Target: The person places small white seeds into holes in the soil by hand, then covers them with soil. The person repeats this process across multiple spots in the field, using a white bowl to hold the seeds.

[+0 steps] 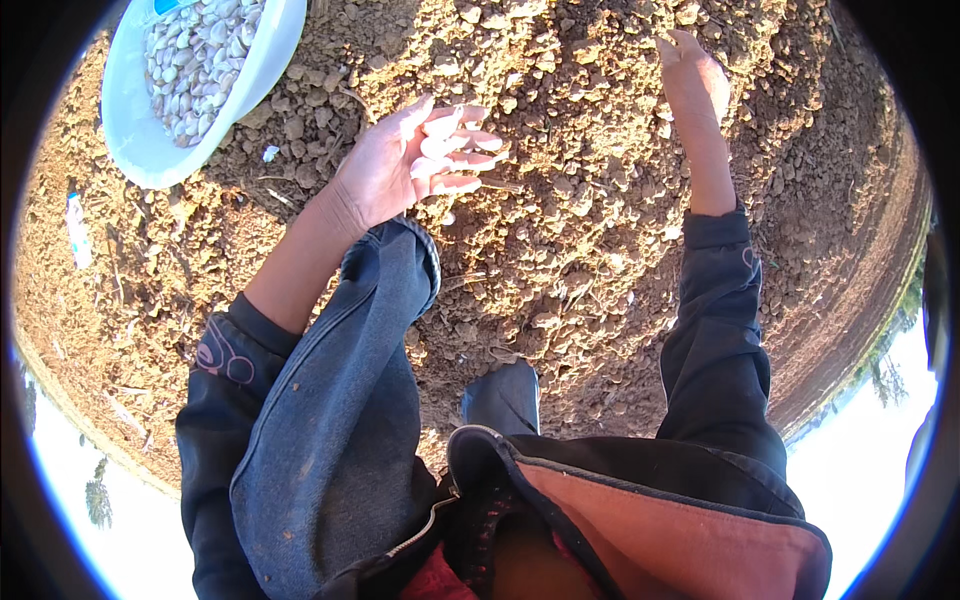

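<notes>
My left hand is palm up in front of my knee, its fingers spread, with several pale garlic cloves resting on the palm and fingers. To the right, my right hand reaches down close to the clumpy brown soil; its thumb and a finger point forward, and whether it pinches anything cannot be told. A white plastic basin stands on the soil at the upper left, left of my left hand, and holds many garlic cloves.
A blue object lies in the basin at the picture's edge. A small bottle-like item with a blue end lies on the soil at the far left. Dry stalks and clods cover the ground. My denim-clad knee juts forward below my left hand.
</notes>
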`<act>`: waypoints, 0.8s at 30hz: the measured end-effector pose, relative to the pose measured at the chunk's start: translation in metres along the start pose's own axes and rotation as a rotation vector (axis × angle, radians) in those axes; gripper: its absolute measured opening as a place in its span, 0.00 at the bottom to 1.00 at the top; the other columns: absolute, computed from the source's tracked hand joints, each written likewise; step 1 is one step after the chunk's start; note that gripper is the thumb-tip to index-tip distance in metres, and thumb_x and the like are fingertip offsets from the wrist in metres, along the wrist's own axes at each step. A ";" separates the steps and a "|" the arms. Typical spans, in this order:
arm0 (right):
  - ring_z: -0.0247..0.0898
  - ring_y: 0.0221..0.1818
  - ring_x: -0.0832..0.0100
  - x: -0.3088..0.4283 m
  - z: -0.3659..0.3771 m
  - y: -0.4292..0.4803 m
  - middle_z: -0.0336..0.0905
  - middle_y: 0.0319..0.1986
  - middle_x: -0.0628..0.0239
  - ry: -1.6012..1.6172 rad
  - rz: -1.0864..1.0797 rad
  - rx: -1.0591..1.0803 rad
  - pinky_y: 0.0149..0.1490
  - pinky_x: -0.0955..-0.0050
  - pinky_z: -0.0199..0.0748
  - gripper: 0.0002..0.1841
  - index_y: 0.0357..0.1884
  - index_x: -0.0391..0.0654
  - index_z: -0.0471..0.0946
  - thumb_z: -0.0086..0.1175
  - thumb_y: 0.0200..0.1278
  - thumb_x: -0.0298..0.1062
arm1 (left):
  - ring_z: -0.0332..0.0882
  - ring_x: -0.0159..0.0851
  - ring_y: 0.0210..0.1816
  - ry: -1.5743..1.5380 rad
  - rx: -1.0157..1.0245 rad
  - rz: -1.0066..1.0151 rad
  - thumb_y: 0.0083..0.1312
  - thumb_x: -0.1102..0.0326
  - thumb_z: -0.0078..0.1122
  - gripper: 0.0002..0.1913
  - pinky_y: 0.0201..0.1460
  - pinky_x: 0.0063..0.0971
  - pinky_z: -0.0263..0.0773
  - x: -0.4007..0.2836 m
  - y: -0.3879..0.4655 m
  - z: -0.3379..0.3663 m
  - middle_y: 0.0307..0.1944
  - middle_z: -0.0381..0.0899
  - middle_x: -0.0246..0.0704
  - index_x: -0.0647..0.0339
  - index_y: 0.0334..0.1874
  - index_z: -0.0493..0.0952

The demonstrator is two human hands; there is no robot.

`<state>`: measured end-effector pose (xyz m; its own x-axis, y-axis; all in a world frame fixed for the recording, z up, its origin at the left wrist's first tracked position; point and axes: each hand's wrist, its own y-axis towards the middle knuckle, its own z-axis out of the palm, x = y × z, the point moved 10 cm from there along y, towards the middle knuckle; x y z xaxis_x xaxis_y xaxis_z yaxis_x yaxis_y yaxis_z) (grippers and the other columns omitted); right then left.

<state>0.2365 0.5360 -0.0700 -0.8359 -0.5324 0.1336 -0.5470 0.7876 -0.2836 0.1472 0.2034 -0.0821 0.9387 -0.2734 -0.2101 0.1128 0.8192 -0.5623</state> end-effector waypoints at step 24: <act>0.73 0.33 0.77 0.043 -0.007 -0.048 0.82 0.36 0.67 0.828 -0.043 0.163 0.41 0.77 0.76 0.11 0.45 0.42 0.81 0.59 0.68 0.37 | 0.81 0.48 0.53 -0.077 -0.080 -0.168 0.78 0.42 0.32 0.34 0.53 0.37 0.82 0.011 0.005 0.001 0.55 0.79 0.51 0.72 0.64 0.68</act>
<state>0.2267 0.4770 -0.0442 -0.6129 -0.1112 0.7823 -0.6186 0.6835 -0.3875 0.1586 0.2046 -0.0862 0.9311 -0.3615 -0.0480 0.2469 0.7216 -0.6468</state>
